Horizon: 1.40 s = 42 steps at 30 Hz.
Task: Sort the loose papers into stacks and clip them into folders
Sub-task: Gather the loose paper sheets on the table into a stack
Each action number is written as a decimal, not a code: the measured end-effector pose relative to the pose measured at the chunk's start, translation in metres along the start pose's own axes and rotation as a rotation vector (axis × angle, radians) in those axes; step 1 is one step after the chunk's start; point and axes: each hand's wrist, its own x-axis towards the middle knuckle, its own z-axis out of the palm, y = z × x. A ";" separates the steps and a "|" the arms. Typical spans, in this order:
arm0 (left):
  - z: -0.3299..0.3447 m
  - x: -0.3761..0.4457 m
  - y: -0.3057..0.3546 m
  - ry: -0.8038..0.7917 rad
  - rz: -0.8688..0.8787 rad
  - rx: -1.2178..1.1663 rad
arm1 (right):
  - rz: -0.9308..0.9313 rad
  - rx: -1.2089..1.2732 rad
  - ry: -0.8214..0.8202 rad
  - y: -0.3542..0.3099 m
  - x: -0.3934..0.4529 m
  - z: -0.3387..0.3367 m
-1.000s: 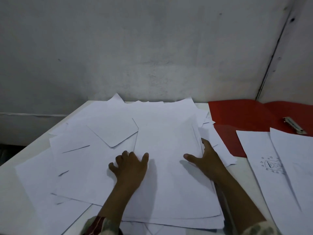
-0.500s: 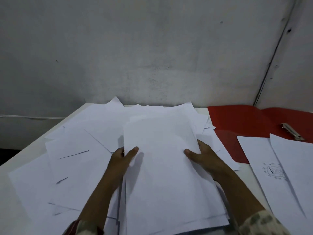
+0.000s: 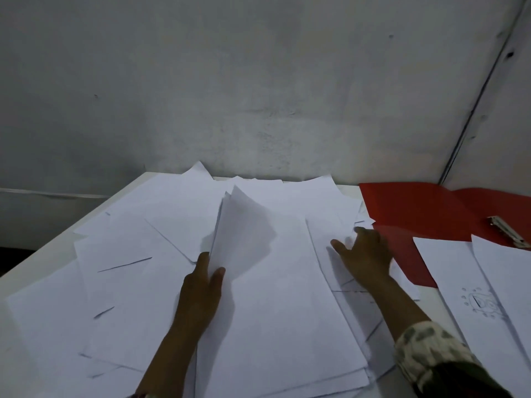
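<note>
We see first the grey wall (image 3: 258, 81), which fills the upper half of the view and meets a side panel at a dark seam on the right. Below it lies the white desk (image 3: 17, 277), almost wholly covered. The loose papers (image 3: 129, 239) spread across its left and middle in a broad, untidy overlap, reaching back to the wall, their corners pointing many ways. On top of them, in the middle, sits a neater stack (image 3: 281, 311) of white sheets running from the near edge toward the wall. To the right an open red folder (image 3: 416, 208) lies flat on the desk, touching the wall side, with a metal clip (image 3: 505, 231) on its right half. Two more sheets overlap the folder's near part; the left one is a sheet with a small line drawing (image 3: 448, 282).

We find the left hand (image 3: 201, 288) at the left edge of the stack, thumb on top and fingers beneath, pinching that edge so the far left corner of the upper sheets curls up off the pile and casts a shadow on the stack. The right hand (image 3: 365, 254) lies spread flat, fingers wide, on the loose papers just right of the stack, near the folder's left edge, gripping nothing. A patterned sleeve (image 3: 431, 349) covers the right forearm at the lower right.
</note>
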 end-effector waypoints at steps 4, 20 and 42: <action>0.002 -0.001 -0.001 0.014 -0.003 -0.023 | 0.090 -0.079 -0.141 0.008 0.011 -0.004; -0.026 -0.003 -0.020 0.152 -0.056 0.070 | 0.255 0.761 0.093 0.024 0.010 -0.017; -0.017 -0.001 -0.011 0.123 -0.074 -0.261 | -0.041 0.607 -0.164 -0.010 -0.065 -0.016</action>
